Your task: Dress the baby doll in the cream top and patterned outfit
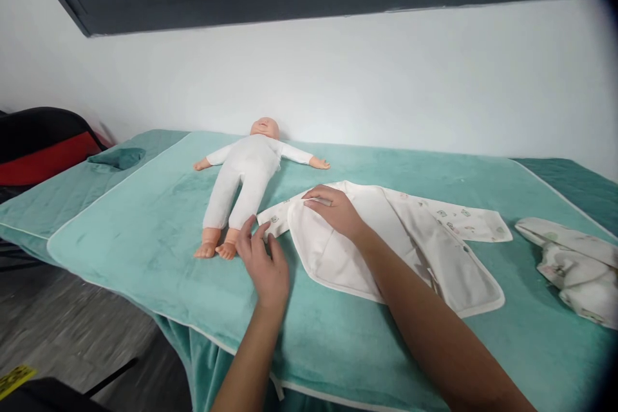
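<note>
A white baby jacket (338, 251) lies spread with its front opened out, plain white inside and small prints on its sleeves. My right hand (335, 209) is on the jacket's upper left edge, its fingers closed on the cloth; the thumb is hidden. My left hand (264, 264) is raised with fingers apart and holds nothing. It is just in front of the jacket's left sleeve (275, 219), beside the doll's feet; whether it touches the sleeve I cannot tell. The baby doll (248, 164), in a white bodysuit, lies on its back with arms spread and its feet toward me.
A green padded cover (145, 225) with pale edging lies over the bed, which has a face hole (118, 159) at its left end. A bunched printed cloth (579, 270) sits at the right. A black and red chair (46, 148) stands at the left, and a white wall (386, 84) rises behind.
</note>
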The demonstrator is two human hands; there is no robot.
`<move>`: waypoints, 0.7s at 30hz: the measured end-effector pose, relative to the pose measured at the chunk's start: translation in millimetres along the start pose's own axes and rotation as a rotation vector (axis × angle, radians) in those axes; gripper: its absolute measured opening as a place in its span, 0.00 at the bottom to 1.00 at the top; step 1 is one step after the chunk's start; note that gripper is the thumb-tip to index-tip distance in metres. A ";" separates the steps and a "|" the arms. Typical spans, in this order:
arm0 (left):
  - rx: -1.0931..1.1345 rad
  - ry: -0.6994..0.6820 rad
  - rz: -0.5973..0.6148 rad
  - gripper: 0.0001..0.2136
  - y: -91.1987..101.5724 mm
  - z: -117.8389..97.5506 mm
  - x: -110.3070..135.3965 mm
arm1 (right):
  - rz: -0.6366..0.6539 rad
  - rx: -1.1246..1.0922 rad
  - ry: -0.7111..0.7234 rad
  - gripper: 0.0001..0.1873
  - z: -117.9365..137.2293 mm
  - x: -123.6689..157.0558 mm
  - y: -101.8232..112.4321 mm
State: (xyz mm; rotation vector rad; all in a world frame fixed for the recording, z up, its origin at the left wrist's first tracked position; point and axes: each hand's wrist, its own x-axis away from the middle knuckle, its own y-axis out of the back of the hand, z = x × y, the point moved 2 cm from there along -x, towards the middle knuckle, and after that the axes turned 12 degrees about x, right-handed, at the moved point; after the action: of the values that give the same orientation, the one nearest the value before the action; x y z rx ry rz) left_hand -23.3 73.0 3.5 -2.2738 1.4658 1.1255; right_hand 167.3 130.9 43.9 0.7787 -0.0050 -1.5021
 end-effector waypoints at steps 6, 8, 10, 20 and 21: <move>0.366 0.371 0.268 0.23 -10.4 0.4 6.5 | 0.018 0.319 0.237 0.11 2.3 0.0 -22.7; 0.393 0.481 0.220 0.25 -11.9 4.4 5.3 | 0.048 0.390 0.277 0.11 2.3 1.4 -27.5; 0.367 0.548 0.201 0.26 -12.7 7.6 4.2 | 0.070 0.434 0.323 0.12 2.5 2.0 -29.5; 0.329 0.556 0.144 0.17 -7.3 10.8 6.8 | 0.029 0.606 -0.354 0.20 -34.5 8.5 58.7; 0.338 0.554 0.147 0.16 -7.5 10.1 6.5 | 0.111 0.607 -0.378 0.21 -38.9 10.8 64.6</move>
State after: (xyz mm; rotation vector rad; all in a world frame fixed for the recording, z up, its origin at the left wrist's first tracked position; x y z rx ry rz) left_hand -20.5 77.6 -9.6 -2.3533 1.8645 0.2301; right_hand 243.3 131.2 39.0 0.9364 -0.8056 -1.5335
